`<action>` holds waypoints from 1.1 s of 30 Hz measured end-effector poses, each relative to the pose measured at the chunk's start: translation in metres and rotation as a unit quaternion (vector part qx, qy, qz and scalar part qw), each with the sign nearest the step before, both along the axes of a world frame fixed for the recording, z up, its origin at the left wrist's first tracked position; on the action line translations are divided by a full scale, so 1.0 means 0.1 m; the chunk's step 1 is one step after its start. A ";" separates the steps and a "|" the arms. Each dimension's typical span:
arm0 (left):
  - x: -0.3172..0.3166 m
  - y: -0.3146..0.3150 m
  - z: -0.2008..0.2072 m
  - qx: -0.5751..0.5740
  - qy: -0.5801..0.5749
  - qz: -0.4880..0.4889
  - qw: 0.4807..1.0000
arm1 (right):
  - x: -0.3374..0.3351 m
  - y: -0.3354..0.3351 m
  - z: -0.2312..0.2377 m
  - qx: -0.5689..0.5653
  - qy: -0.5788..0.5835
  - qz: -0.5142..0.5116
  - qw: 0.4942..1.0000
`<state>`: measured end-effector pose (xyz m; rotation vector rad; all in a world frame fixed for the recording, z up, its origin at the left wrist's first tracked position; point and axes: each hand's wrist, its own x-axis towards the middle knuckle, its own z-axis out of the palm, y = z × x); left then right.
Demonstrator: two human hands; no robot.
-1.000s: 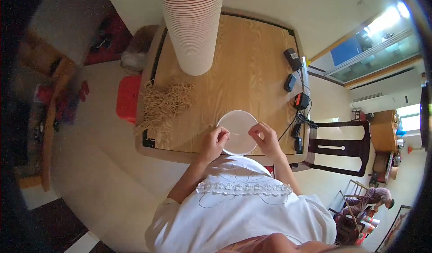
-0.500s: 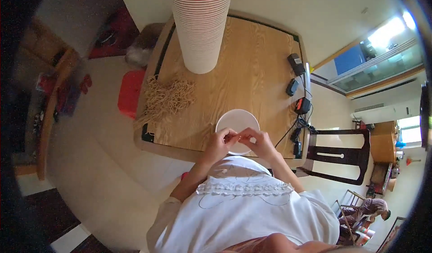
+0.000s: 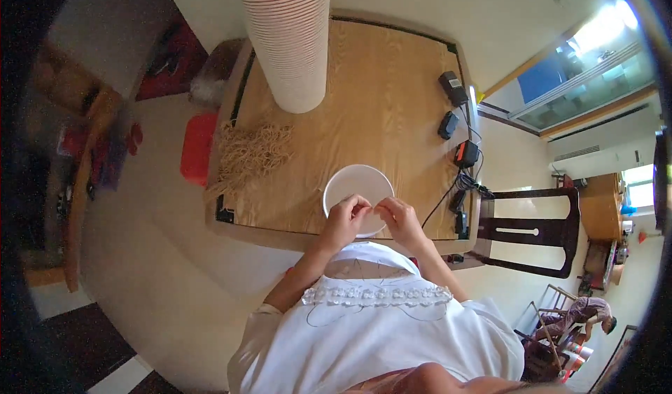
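Note:
A round white paper bucket (image 3: pixel 358 178) stands at the near edge of the table, its open mouth facing me. Above its near side, my left hand (image 3: pixel 346 219) is closed in a pinch, with the fingers curled. Close beside it, my right hand (image 3: pixel 402 220) also pinches with thumb and forefinger. A narrow gap separates the two sets of fingertips. Whatever they hold is too small to make out. Left of the bucket, a loose heap of tan twine pieces (image 3: pixel 252 154) lies at the table's left side. Neither hand touches that heap.
A tall stack of white paper buckets (image 3: pixel 297 51) with an orange top rises at the back of the wooden table (image 3: pixel 388 107). Black adapters (image 3: pixel 467 154) and cables lie along its right edge. A dark chair (image 3: pixel 525 231) stands right, a red stool (image 3: pixel 198 149) left. Another person (image 3: pixel 581 315) sits far right.
My fingertips have drawn slightly apart; before, they were nearly touching over the bucket. The view has shifted a little, so the table and stack appear farther left.

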<state>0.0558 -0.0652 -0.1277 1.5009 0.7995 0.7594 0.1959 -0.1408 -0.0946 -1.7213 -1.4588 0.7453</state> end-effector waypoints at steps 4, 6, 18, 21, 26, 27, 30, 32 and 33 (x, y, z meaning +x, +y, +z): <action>0.09 -0.01 0.08 -0.006 0.033 -0.010 0.999 | 0.07 -0.03 -0.09 -0.015 -0.010 -0.027 0.999; 0.10 0.03 0.15 0.016 0.111 -0.053 0.992 | 0.09 -0.05 -0.11 -0.021 -0.009 -0.035 0.999; 0.38 0.08 -0.37 0.089 0.151 -0.076 0.982 | 0.55 -0.19 -0.59 -0.044 0.027 -0.131 0.990; 0.40 0.07 -0.39 0.120 0.179 -0.077 0.973 | 0.54 -0.21 -0.62 -0.057 0.043 -0.115 0.991; 0.42 0.05 -0.40 0.147 0.196 -0.084 0.966 | 0.54 -0.21 -0.66 -0.076 0.025 -0.104 0.991; 0.42 0.05 -0.39 0.166 0.198 -0.082 0.962 | 0.54 -0.20 -0.66 -0.072 0.023 -0.104 0.992; 0.44 0.05 -0.36 0.190 0.201 -0.081 0.957 | 0.54 -0.20 -0.67 -0.067 0.011 -0.103 0.992; 0.47 0.04 -0.35 0.181 0.214 -0.086 0.956 | 0.55 -0.18 -0.66 -0.065 0.002 -0.102 0.993; 0.48 0.03 -0.35 0.171 0.227 -0.091 0.954 | 0.54 -0.18 -0.63 -0.075 -0.004 -0.100 0.992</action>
